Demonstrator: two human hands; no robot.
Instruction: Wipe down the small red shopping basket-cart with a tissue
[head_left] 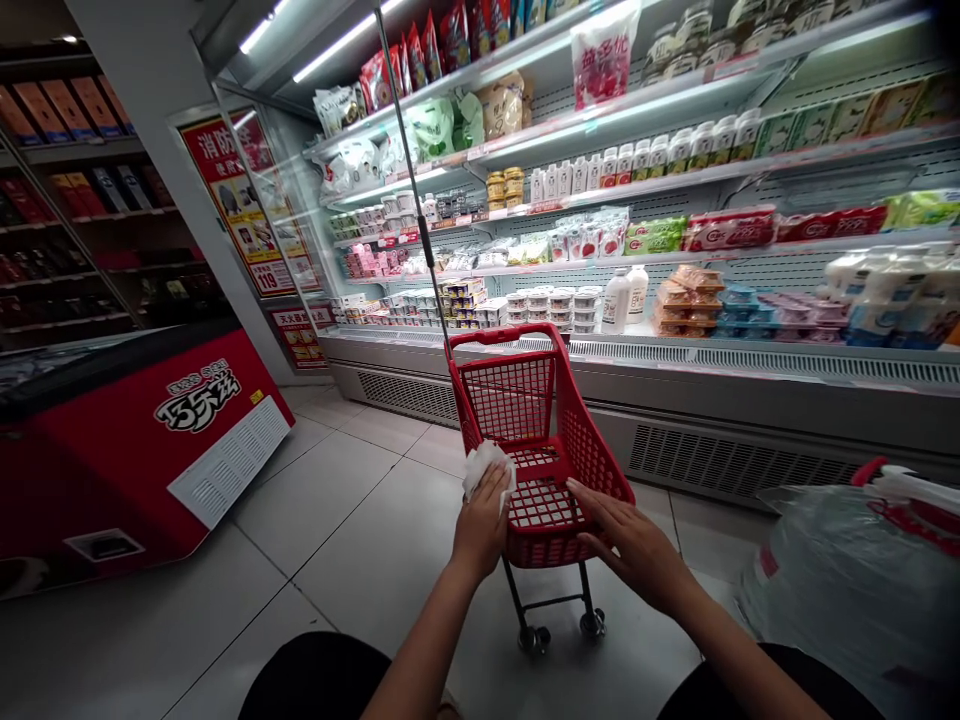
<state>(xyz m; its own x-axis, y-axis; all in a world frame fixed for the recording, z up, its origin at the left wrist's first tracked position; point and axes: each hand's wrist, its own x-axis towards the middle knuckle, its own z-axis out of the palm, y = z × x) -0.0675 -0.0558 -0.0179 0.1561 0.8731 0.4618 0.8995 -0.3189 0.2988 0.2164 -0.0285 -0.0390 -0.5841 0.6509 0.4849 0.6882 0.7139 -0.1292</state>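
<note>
A small red plastic shopping cart (564, 458) with a grid basket and black legs on casters stands right in front of me. My left hand (484, 510) presses a crumpled white cloth (475, 470) against the left rim of the basket. Its fingers lie over the cloth, and part of the cloth is hidden beneath them. At the basket's right side, my right hand (624, 538) rests with fingers stretched out and apart, touching the rim and holding nothing. A thin black pole (409, 150) rises from the cart's left side near the handle.
Behind the cart runs an open refrigerated display (637, 350) stocked with bottles, cups and packs. To the left stands a red chest freezer (142, 450). A large water bottle in clear plastic (847, 580) is close on my right. Tiled floor (330, 500) lies around the cart.
</note>
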